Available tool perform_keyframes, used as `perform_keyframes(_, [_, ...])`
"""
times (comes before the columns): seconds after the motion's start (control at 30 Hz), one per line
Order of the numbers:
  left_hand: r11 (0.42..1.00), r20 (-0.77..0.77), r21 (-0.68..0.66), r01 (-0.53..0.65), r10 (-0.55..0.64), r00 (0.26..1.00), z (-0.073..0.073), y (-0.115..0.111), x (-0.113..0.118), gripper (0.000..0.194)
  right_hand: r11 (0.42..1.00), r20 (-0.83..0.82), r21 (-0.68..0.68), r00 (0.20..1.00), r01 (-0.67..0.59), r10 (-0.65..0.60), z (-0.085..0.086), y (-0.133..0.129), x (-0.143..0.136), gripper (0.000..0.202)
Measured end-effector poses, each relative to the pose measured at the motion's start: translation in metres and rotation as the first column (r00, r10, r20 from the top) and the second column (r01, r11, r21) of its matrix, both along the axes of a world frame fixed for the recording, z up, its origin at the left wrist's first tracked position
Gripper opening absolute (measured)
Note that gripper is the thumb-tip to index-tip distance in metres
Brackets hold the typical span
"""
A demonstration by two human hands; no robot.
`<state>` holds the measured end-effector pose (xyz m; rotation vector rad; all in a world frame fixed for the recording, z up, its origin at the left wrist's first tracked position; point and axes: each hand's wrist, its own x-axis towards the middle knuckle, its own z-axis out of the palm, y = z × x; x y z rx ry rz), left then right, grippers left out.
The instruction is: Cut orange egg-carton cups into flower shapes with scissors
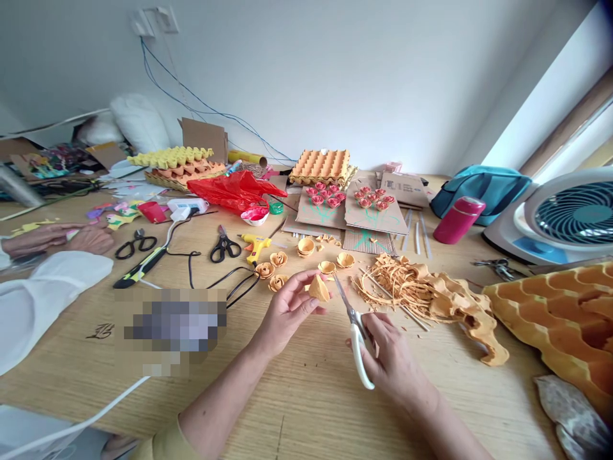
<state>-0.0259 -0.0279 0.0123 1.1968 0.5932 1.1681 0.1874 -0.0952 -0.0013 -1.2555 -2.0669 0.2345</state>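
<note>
Between the fingers of my left hand [290, 306] is an orange egg-carton cup [319, 289], tilted with its narrow end up. My right hand [390, 351] grips white-handled scissors [360, 354], whose blades point up and left, just right of the cup and apart from it. Beyond my hands lie two single cut cups [345, 259] and a small stack of cups [305, 247]. Several rolled carton roses [278, 282] sit to the left of them. Right of the scissors spreads a heap of torn carton strips [397, 281].
A yellow glue gun [255, 247], black scissors [225, 246] and a utility knife [140, 267] lie left. Red paper roses [325, 193] stand on cardboard at the back. Egg trays [560, 326], a pink bottle [458, 220] and a fan [569, 214] are right. Another person's hands [90, 239] rest far left.
</note>
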Motion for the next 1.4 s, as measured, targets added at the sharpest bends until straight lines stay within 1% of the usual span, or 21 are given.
perform_keyframes(0.1, [0.999, 0.01, -0.023, 0.024, -0.024, 1.0, -0.0002, -0.0019, 0.0009, 0.041, 0.999, 0.009, -0.034, 1.0, 0.002, -0.001, 0.0011, 0.0009, 0.0002, 0.024])
perform_keyframes(0.2, [1.0, -0.009, -0.023, -0.008, 0.008, 1.0, -0.0003, -0.0029, 0.0018, 0.038, 0.998, 0.033, -0.06, 0.999, -0.012, 0.014, 0.0012, 0.0005, -0.0009, 0.021])
perform_keyframes(0.3, [0.999, -0.034, -0.034, -0.033, 0.032, 0.999, 0.0004, -0.0038, 0.0035, 0.041, 0.997, 0.06, -0.07, 0.998, -0.014, 0.019, 0.0011, 0.0004, -0.0023, 0.02])
perform_keyframes(0.6, [1.0, -0.067, -0.026, -0.018, 0.016, 0.998, 0.0, -0.0056, 0.0074, 0.039, 0.999, 0.115, -0.037, 0.993, -0.01, 0.014, 0.003, 0.0006, -0.004, 0.019])
perform_keyframes(0.73, [0.999, -0.081, -0.02, -0.031, 0.03, 0.996, -0.0004, -0.0065, 0.0078, 0.037, 0.998, 0.103, -0.051, 0.994, -0.028, 0.033, 0.001, 0.0001, -0.0045, 0.018])
perform_keyframes(0.9, [0.999, -0.08, -0.01, -0.038, 0.037, 0.996, 0.0006, -0.0067, 0.0077, 0.036, 0.998, 0.074, -0.004, 0.996, -0.055, 0.055, 0.0011, -0.0002, -0.0048, 0.023])
perform_keyframes(1.0, [0.998, -0.082, -0.016, -0.053, 0.051, 0.995, 0.0018, -0.0068, 0.0069, 0.037, 0.998, 0.067, 0.0, 0.996, -0.056, 0.056, 0.0011, -0.0013, -0.0047, 0.024])
perform_keyframes(1.13, [0.998, -0.073, -0.015, -0.067, 0.066, 0.995, 0.0034, -0.0068, 0.006, 0.038, 0.999, 0.059, -0.011, 0.997, -0.044, 0.044, 0.0013, -0.0033, -0.005, 0.025])
perform_keyframes(1.27, [0.995, -0.078, 0.038, -0.092, 0.095, 0.992, 0.0035, -0.0056, 0.0054, 0.041, 0.999, 0.041, -0.016, 0.998, -0.047, 0.047, 0.0034, -0.004, -0.0045, 0.026])
perform_keyframes(1.4, [0.991, -0.083, 0.054, -0.124, 0.129, 0.988, 0.0019, -0.0046, 0.0049, 0.042, 0.995, 0.019, -0.07, 0.997, -0.069, 0.071, 0.0048, -0.0023, -0.0031, 0.026])
